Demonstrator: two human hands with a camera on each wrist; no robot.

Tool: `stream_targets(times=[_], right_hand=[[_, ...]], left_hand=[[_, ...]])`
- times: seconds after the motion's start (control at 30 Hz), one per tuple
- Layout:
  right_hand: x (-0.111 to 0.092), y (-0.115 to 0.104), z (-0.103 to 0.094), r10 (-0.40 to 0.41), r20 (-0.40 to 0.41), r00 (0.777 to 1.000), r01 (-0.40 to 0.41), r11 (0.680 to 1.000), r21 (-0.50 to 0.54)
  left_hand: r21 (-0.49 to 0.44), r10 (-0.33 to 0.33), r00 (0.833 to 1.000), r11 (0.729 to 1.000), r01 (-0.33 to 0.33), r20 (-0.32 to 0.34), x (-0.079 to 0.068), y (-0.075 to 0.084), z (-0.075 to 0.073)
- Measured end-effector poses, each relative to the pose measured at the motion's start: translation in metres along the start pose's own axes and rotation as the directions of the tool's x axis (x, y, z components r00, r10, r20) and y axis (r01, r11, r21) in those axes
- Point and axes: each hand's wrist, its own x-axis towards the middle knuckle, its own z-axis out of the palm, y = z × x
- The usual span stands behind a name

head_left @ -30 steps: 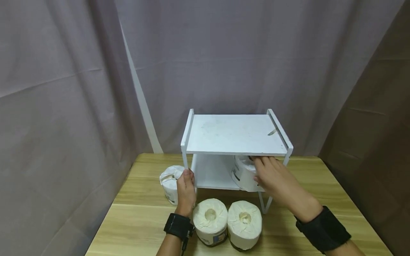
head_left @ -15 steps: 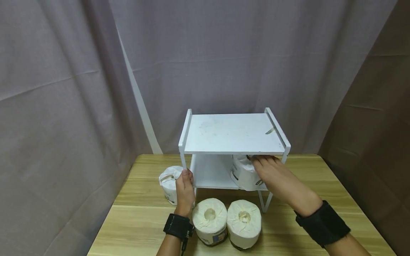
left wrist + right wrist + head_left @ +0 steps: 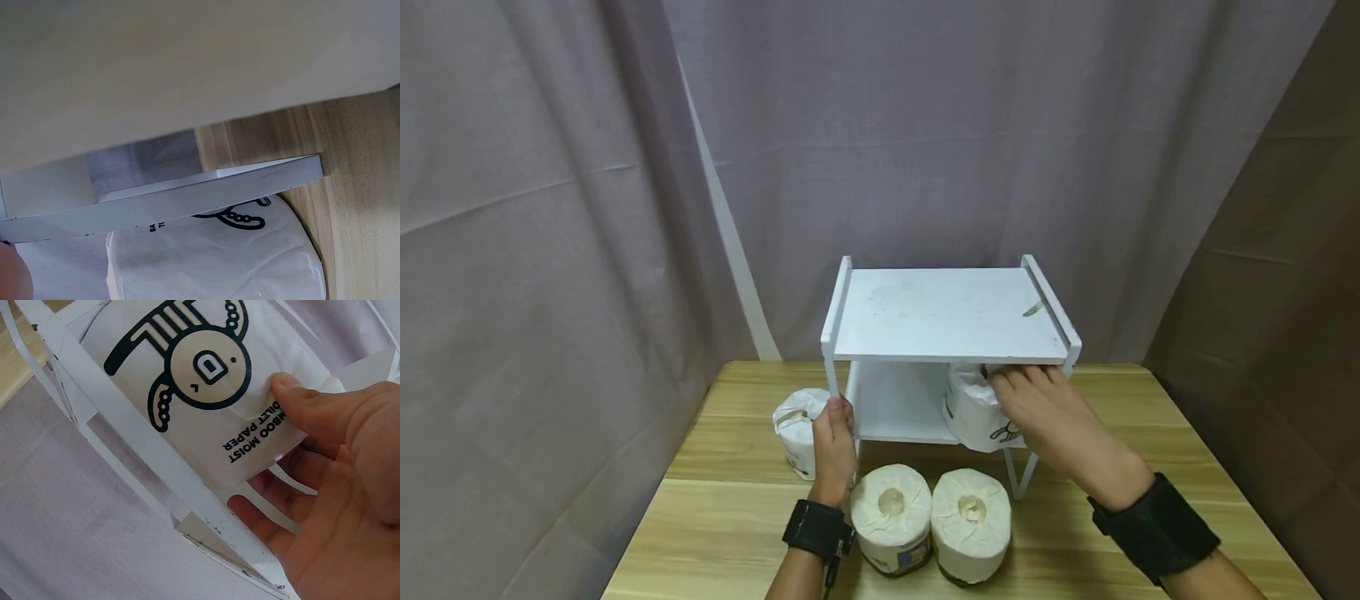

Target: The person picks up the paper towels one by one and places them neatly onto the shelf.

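A white two-tier shelf point(image 3: 947, 317) stands on the wooden table. My left hand point(image 3: 835, 450) grips its front left leg; only a bit of that hand shows at the lower left of the left wrist view. On the right of the lower tier point(image 3: 895, 408) sits a wrapped toilet paper roll point(image 3: 973, 417). My right hand point(image 3: 1045, 417) holds it, fingertips partly hidden under the upper tier. In the right wrist view the thumb point(image 3: 294, 394) lies on the printed wrapper and the fingers curl at the roll's top edge.
Two toilet paper rolls, a left one point(image 3: 880, 529) and a right one point(image 3: 970, 542), stand side by side before the shelf. Another wrapped roll point(image 3: 793, 442) stands left of it, close to my left hand. A grey curtain point(image 3: 925, 142) hangs behind the table point(image 3: 700, 517).
The roll under my right hand has turned a little, bringing its printed drawing into sight at the front. My left hand keeps its grip on the leg.
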Motion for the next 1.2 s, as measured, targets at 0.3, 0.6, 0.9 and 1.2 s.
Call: stream_targets(times=[0.3,0.6,0.9,1.2], right_hand=[[0.001,-0.005,0.007,0.02,-0.054,0.998,-0.022,0.999,-0.039],[0.001,-0.01,0.019,0.069,-0.148,0.987,-0.079,0.995,-0.062],[0.0,-0.01,0.024,0.083,-0.175,0.981,-0.094,0.994,-0.055],[0.001,-0.008,0.027,0.079,-0.197,0.977,-0.089,0.995,-0.043]], left_hand=[[0.009,-0.025,1.0,1.0,0.025,-0.004,0.0,-0.001,0.0],[-0.007,-0.013,1.0,1.0,0.013,-0.005,0.002,0.001,0.001],[-0.009,-0.014,1.0,1.0,0.014,0.001,0.001,0.001,0.001],[-0.018,0.001,1.0,1.0,-0.001,0.004,0.002,0.001,0.001]])
